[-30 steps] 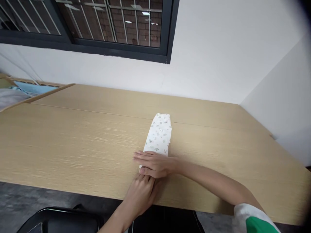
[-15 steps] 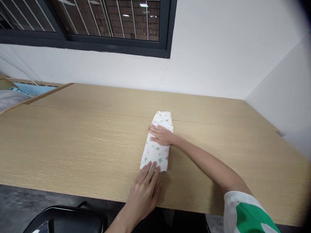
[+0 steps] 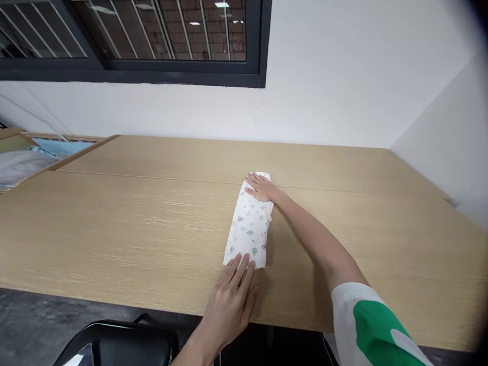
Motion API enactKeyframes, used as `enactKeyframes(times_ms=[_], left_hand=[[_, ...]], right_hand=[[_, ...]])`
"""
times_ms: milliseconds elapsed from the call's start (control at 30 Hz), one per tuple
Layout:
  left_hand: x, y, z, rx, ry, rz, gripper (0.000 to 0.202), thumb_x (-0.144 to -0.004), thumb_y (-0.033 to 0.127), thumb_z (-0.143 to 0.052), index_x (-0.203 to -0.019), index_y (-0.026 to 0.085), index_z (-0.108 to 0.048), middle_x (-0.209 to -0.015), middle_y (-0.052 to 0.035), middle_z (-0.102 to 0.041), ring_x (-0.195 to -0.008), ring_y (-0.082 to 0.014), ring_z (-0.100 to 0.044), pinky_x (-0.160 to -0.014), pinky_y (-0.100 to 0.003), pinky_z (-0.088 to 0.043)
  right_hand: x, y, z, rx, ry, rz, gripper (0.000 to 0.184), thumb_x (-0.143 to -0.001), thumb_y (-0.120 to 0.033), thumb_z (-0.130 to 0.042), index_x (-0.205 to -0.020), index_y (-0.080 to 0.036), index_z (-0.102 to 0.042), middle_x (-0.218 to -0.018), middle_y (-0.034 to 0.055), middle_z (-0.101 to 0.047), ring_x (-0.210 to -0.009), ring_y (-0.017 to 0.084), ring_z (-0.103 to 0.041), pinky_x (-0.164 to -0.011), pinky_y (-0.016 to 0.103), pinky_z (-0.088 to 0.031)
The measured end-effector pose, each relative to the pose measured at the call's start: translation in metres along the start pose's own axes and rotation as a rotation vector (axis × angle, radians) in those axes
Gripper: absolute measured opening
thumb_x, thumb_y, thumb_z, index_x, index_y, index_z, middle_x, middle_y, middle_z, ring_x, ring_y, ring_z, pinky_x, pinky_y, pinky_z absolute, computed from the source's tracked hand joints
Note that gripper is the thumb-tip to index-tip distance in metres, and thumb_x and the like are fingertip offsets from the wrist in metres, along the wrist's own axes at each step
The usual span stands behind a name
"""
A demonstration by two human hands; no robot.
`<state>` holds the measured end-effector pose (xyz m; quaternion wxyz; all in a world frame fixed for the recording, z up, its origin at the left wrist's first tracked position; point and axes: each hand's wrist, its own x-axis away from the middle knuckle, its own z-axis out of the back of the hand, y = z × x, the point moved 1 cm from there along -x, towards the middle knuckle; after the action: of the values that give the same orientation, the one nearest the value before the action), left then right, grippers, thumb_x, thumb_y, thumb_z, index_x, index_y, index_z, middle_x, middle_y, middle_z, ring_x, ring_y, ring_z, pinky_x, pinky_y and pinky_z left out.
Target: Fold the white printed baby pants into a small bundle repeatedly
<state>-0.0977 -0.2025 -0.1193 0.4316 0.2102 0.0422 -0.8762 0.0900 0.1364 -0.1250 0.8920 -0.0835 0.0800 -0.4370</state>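
Observation:
A white folded cloth with small green and grey printed figures lies flat on the wooden table as a long narrow strip. My right hand rests flat across its far end, fingers stretched toward the left. At the near end, the fingertips of my left hand touch the cloth's edge, its fingers extended and palm down. Some layers show along the cloth's right side, where a small edge sticks out.
The light wooden table has a seam running across it. Behind it stand a white wall and a dark-framed window. A wooden-sided bed or bin with pale bedding is at the left. A black chair stands at the front edge.
My right hand has slid away from me along the cloth, from its middle to its far end. My left hand stays at the near edge. The view has shifted slightly.

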Motion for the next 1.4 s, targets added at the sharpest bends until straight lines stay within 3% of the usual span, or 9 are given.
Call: enactKeyframes(times_ms=[233,467,633,767,967,1067,1167,1267,1400], left_hand=[[-0.001,0.004,-0.007,0.0,-0.061,-0.067,0.059,-0.095,0.01,-0.05,-0.154,0.012,-0.043,-0.158,-0.0145,-0.046,-0.149,-0.0342,-0.039,-0.114,-0.05,-0.05],[-0.022,-0.032,0.015,0.173,-0.16,-0.09,0.041,-0.102,0.014,-0.048,-0.141,0.023,-0.055,-0.14,-0.0082,-0.064,-0.129,-0.025,-0.059,-0.108,-0.047,-0.052],[-0.03,-0.049,0.022,0.168,-0.144,-0.078,0.024,-0.103,0.021,-0.053,-0.124,0.023,-0.064,-0.122,-0.0095,-0.065,-0.11,-0.0254,-0.063,-0.093,-0.044,-0.055],[-0.031,-0.052,0.016,0.108,-0.14,-0.132,0.021,-0.102,0.016,-0.05,-0.118,0.021,-0.064,-0.115,-0.0092,-0.064,-0.104,-0.0244,-0.063,-0.088,-0.042,-0.054],[-0.04,-0.05,0.008,0.029,-0.104,-0.128,0.018,-0.105,0.016,-0.042,-0.107,0.016,-0.06,-0.106,-0.0096,-0.065,-0.096,-0.0241,-0.062,-0.087,-0.042,-0.052],[-0.044,-0.046,0.009,0.012,-0.121,-0.087,0.022,-0.107,0.017,-0.036,-0.1,0.016,-0.057,-0.1,-0.0098,-0.063,-0.089,-0.0238,-0.061,-0.082,-0.042,-0.051],[-0.045,-0.037,0.019,0.114,-0.157,-0.098,0.023,-0.107,0.017,-0.033,-0.097,0.017,-0.054,-0.095,-0.0072,-0.061,-0.086,-0.0216,-0.059,-0.081,-0.04,-0.051],[-0.044,-0.029,0.039,0.268,-0.16,-0.12,0.019,-0.107,0.017,-0.036,-0.104,0.019,-0.055,-0.097,-0.0054,-0.061,-0.088,-0.0192,-0.058,-0.082,-0.037,-0.051],[-0.057,-0.031,0.069,0.266,0.083,-0.136,0.024,-0.103,0.019,-0.046,-0.126,0.02,-0.051,-0.116,-0.0092,-0.062,-0.104,-0.0218,-0.06,-0.088,-0.039,-0.052]], right_hand=[[0.002,0.004,0.0,0.05,0.001,0.072,0.072,-0.106,-0.056,-0.018,-0.163,-0.014,-0.026,-0.17,0.0111,-0.017,-0.158,0.025,-0.011,-0.128,0.044,-0.012],[0.028,-0.03,0.021,0.222,0.218,0.098,0.058,-0.106,-0.033,-0.035,-0.156,-0.002,-0.035,-0.166,0.0234,-0.028,-0.154,0.035,-0.023,-0.124,0.049,-0.018],[0.086,-0.091,0.038,0.103,0.251,0.222,0.035,-0.106,-0.03,-0.041,-0.128,-0.01,-0.06,-0.126,0.0197,-0.064,-0.116,0.031,-0.057,-0.103,0.046,-0.041],[0.148,-0.137,0.041,0.008,0.101,0.324,0.03,-0.104,-0.04,-0.05,-0.102,-0.014,-0.065,-0.096,0.0111,-0.067,-0.09,0.024,-0.06,-0.084,0.038,-0.046],[0.207,-0.166,0.03,0.089,0.018,0.334,0.03,-0.096,-0.043,-0.062,-0.107,-0.015,-0.062,-0.101,0.0111,-0.068,-0.091,0.026,-0.061,-0.082,0.04,-0.048],[0.22,-0.172,0.026,0.194,0.011,0.333,0.017,-0.098,-0.024,-0.057,-0.11,-0.012,-0.061,-0.101,0.0127,-0.068,-0.09,0.027,-0.062,-0.079,0.04,-0.05],[0.234,-0.178,0.031,0.195,0.019,0.339,0.019,-0.094,-0.005,-0.049,-0.104,-0.015,-0.061,-0.094,0.0102,-0.069,-0.084,0.024,-0.063,-0.078,0.038,-0.05],[0.245,-0.182,0.051,0.078,0.063,0.323,0.017,-0.095,-0.005,-0.05,-0.103,-0.017,-0.06,-0.092,0.0081,-0.069,-0.081,0.023,-0.063,-0.078,0.036,-0.051],[0.231,-0.167,0.094,-0.044,0.116,0.266,0.018,-0.104,-0.014,-0.044,-0.107,-0.016,-0.061,-0.091,0.0074,-0.069,-0.081,0.022,-0.063,-0.077,0.035,-0.05]])
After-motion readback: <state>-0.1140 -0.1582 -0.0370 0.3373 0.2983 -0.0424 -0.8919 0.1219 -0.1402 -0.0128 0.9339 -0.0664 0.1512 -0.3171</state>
